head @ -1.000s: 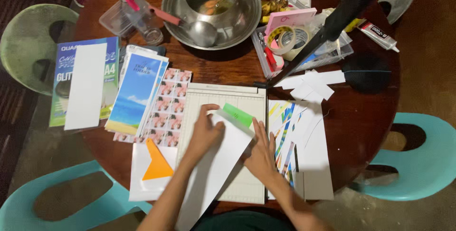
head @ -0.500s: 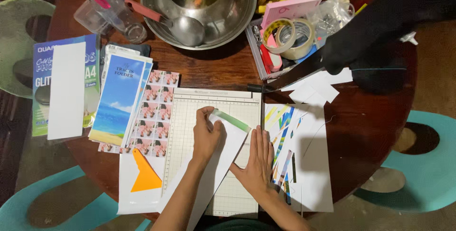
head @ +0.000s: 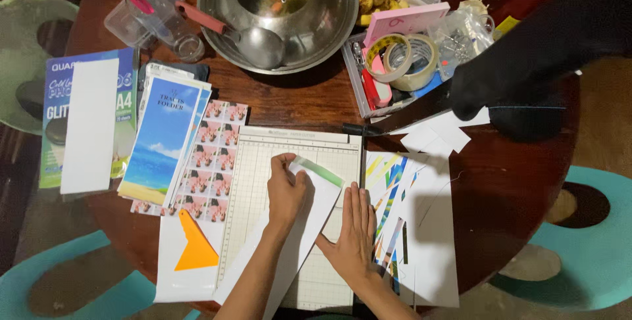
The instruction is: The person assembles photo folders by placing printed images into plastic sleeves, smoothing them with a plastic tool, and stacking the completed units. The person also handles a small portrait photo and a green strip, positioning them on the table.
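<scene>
Left hand and right hand, both flat with fingers extended, press a white paper sheet onto the paper trimmer board. Neither hand grasps anything. The trimmer's black blade arm stands raised.

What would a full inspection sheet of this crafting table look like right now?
Surface: round dark wooden table, crowded.
Job's things: white paper sheet with a green strip at its top edge, lying askew on the gridded paper trimmer; the trimmer's blade arm is raised.
Clutter: metal bowl with ladle, tape rolls in a tray, photo sheet, blue folder, orange scrap, coloured offcuts.
Grippers: left hand and right hand both flat on the sheet, fingers spread.
Cables: nothing seen.
Surroundings: teal plastic chairs, a fan at left, dark blurred shape at upper right, cannot tell what.
</scene>
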